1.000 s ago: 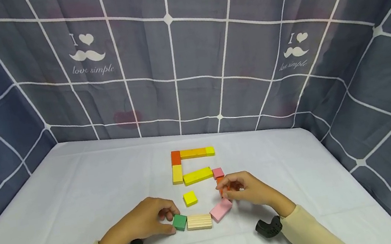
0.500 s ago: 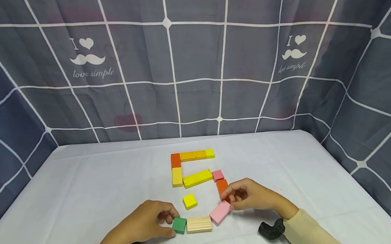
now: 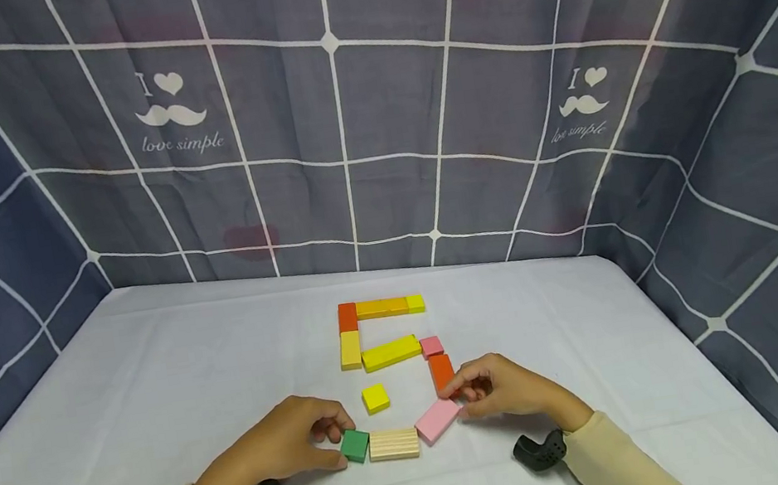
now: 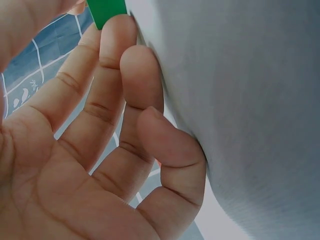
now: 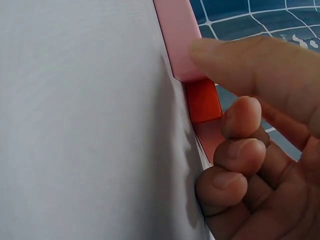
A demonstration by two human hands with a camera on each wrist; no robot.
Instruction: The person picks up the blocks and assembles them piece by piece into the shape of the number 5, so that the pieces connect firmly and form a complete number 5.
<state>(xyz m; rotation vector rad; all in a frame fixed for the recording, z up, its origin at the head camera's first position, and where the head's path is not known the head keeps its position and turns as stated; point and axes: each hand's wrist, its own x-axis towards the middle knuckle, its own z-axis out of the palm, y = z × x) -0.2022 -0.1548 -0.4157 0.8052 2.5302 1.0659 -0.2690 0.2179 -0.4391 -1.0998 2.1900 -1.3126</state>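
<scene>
At the near left of a block outline, my left hand [image 3: 289, 442] pinches a green wooden block [image 3: 355, 445] between thumb and index finger; the left wrist view shows only a corner of this green block [image 4: 107, 11], with the other fingers loosely bent beside the cloth. The green block touches a plain ribbed wooden block [image 3: 393, 445]. My right hand [image 3: 501, 387] holds the end of a pink block [image 3: 438, 420], thumb on its side and index fingertip by the corner where it meets an orange block [image 3: 442, 373]. In the right wrist view, the thumb hides most of the index finger.
A loose yellow block [image 3: 375, 398] lies inside the curve. Farther back run a small pink block [image 3: 431, 347], a long yellow block [image 3: 390, 353], a pale yellow block [image 3: 350, 350], a red-orange block [image 3: 347, 316] and an amber block [image 3: 381, 308]. A checked curtain [image 3: 296, 122] surrounds the white table.
My right hand has shifted from over the orange block slightly toward me, onto the pink block's end, uncovering the orange block. The left hand stays at the green block.
</scene>
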